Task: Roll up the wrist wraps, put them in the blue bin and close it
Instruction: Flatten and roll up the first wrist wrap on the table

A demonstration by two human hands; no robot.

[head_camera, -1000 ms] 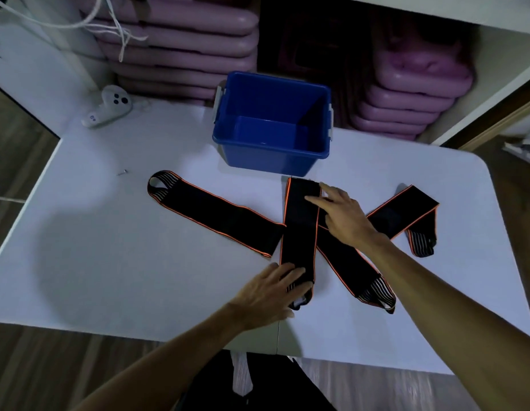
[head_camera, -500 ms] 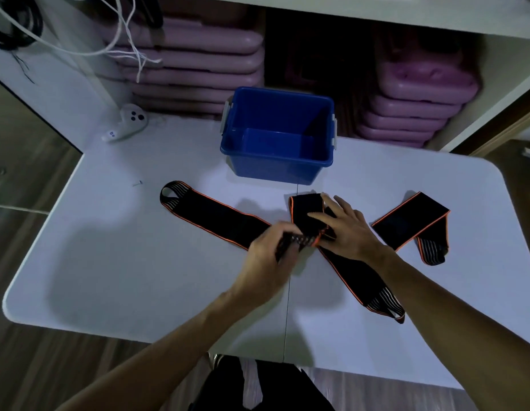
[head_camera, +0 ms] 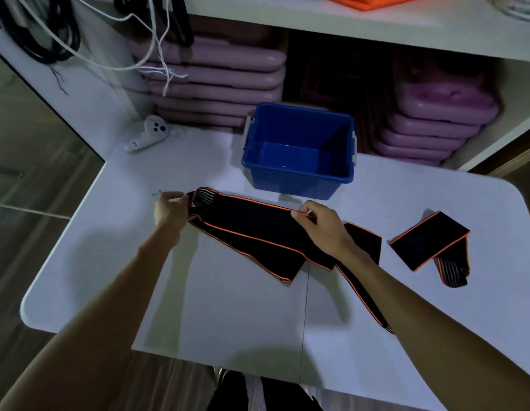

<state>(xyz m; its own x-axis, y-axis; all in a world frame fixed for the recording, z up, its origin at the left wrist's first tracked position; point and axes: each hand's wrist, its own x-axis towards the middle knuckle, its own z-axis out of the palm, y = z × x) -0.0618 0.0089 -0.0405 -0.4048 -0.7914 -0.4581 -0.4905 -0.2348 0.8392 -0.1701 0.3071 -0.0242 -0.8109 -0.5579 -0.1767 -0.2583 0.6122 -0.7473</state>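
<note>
Black wrist wraps with orange edges lie on the white table (head_camera: 237, 315). My left hand (head_camera: 170, 210) pinches the striped loop end of one wrap (head_camera: 252, 215), and my right hand (head_camera: 323, 225) pinches its upper edge further right, so it stretches between them. Under it lies a second wrap (head_camera: 258, 253). A third wrap (head_camera: 361, 292) runs beneath my right forearm, partly hidden. A folded wrap (head_camera: 426, 241) rests at the right. The open blue bin (head_camera: 299, 149) stands empty just behind the wraps; no lid is in view.
A white game controller (head_camera: 148, 133) lies at the table's back left corner. Stacked purple plastic pieces (head_camera: 216, 81) fill the shelf behind the bin. Cables (head_camera: 115, 40) hang at the upper left. The table's edges are near on the left and front.
Both hands let go of the upright wrap in the middle. My left hand moved left to the loop end, my right hand took the same wrap's edge, and the camera tilted up.
</note>
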